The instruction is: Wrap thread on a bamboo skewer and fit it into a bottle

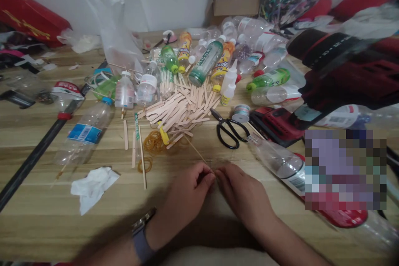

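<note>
A thin wooden skewer (195, 148) slants down to the fingertips of both hands near the middle of the table. My left hand (190, 187) pinches its lower end, thumb and forefinger pressed together. Against it, my right hand (240, 189) is also closed in a pinch at the same spot; a small thin dark piece stands up at the fingertips, too small to name. Beyond the hands lie a heap of flat wooden sticks (183, 106), tan rubber bands (154, 143) and black-handled scissors (229, 131).
A red and black power drill (346, 70) stands at the right, beside a clear bottle (274, 158). Several plastic bottles fill the back. On the left are a blue-labelled bottle (85, 133), a dark rod (34, 158) and crumpled white tissue (93, 187).
</note>
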Demonstrator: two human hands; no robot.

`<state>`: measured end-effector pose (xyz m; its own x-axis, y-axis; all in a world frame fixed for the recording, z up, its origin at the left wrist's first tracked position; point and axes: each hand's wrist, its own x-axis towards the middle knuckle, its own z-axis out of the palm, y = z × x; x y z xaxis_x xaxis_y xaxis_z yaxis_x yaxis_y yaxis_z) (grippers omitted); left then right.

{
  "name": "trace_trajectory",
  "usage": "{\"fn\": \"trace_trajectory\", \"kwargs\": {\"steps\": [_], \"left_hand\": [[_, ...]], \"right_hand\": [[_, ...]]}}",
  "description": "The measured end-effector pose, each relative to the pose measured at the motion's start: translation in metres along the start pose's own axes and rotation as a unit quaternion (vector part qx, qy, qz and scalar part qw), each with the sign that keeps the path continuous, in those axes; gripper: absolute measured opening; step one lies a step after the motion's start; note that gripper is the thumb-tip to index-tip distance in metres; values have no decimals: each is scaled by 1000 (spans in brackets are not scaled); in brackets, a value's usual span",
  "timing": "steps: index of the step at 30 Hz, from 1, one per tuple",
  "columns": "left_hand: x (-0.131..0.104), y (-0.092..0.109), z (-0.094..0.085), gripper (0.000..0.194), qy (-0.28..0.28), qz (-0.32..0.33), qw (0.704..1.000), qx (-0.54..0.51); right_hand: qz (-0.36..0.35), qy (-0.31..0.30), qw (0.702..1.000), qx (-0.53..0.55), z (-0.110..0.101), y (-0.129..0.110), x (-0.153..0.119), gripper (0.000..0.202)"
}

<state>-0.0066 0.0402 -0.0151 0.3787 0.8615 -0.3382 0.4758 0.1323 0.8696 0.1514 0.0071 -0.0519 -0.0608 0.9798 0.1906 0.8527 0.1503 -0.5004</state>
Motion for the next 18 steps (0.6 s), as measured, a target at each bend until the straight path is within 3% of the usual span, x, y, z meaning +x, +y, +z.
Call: {"fn": "trace_trajectory", "kwargs": {"steps": [3,7,13,18], "left_hand": [[-1,-3,-1,15,43,79,993,77],[-1,-7,1,15,24,145,987,66],[2,-1,-1,19,26,64,997,-23],[3,2,-1,20,24,50,996,-67]], "right_hand": [[6,-11,999,-38,2,1,-2,40],[11,-29,999,-44,2,1,-2,39],[38,-41,998,23,-2,2,-2,29],[54,-39,990,122,-6,-4,-3,28]]}}
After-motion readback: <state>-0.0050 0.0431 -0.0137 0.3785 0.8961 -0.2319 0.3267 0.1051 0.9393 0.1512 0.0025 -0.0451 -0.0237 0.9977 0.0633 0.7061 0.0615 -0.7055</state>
